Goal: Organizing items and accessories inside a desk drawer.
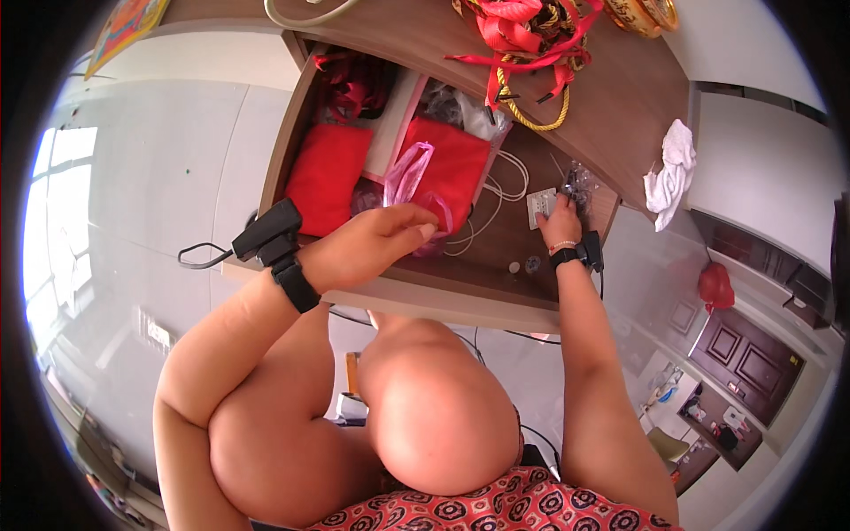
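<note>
An open wooden drawer [488,292] lies before me. My left hand [382,242] hovers over its front, beside a pink plastic bag [406,176] and a folded red cloth [451,162]; whether its fingers touch the bag I cannot tell. Another red cloth piece [327,174] lies at the drawer's left. My right hand [561,222] reaches into the right part, its fingers at a clear plastic bag with dark contents [579,186] and beside a white perforated plate [541,207]. The fingertips are partly hidden, so a grip is not certain. A white cable [514,176] lies coiled between the hands.
Red ribbons [514,30] and yellow cord [568,109] lie on the wooden top [611,113] above the drawer. A white cloth [671,176] hangs at its right edge. Two small round items [514,267] rest near the drawer's front. My knees are just below the drawer front.
</note>
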`<state>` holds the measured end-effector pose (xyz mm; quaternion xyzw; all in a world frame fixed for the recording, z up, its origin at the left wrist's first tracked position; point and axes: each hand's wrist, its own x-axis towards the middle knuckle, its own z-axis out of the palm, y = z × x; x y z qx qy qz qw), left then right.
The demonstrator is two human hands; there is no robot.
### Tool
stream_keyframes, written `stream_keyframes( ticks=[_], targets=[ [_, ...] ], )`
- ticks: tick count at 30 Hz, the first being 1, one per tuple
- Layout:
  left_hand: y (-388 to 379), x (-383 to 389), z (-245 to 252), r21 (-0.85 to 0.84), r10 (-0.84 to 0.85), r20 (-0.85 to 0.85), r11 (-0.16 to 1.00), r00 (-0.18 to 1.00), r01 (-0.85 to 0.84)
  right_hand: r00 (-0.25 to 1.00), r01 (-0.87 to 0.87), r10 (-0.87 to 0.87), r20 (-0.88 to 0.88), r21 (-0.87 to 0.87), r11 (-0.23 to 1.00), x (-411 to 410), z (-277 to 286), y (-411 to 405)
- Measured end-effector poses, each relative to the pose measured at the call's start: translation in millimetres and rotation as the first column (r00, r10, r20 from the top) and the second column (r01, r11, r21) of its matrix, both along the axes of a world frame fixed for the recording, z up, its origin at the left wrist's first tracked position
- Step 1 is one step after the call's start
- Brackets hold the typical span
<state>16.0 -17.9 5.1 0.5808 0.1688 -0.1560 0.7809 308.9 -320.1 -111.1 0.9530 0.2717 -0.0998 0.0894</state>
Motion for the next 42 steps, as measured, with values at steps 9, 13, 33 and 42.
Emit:
stream_keyframes(
  ticks=[9,13,33,42],
  targets=[
    [-2.5,2.2,-3.3,0.017,-0.017,0.015,1.000,1.000,0.017,0.468,0.630,-0.150,-0.871,0.210,0.747,-2.6,51.6,-6.1],
    [-6.4,3.3,-9.4,-0.037,0.002,0.043,0.999,0.999,0.000,-0.136,0.942,0.334,-0.933,-0.016,0.336,-42.8,76.1,2.2],
    [-0.7,6.2,11.1,-0.227,0.141,0.006,0.964,0.990,-0.136,-0.284,0.930,0.514,-0.809,-0.102,0.353,-139.0,127.3,113.6],
    [3.1,3.0,6.8,-0.311,0.297,0.009,0.908,0.955,-0.279,0.316,0.735,0.444,-0.838,0.512,0.445,-172.3,155.3,124.0]
  ],
)
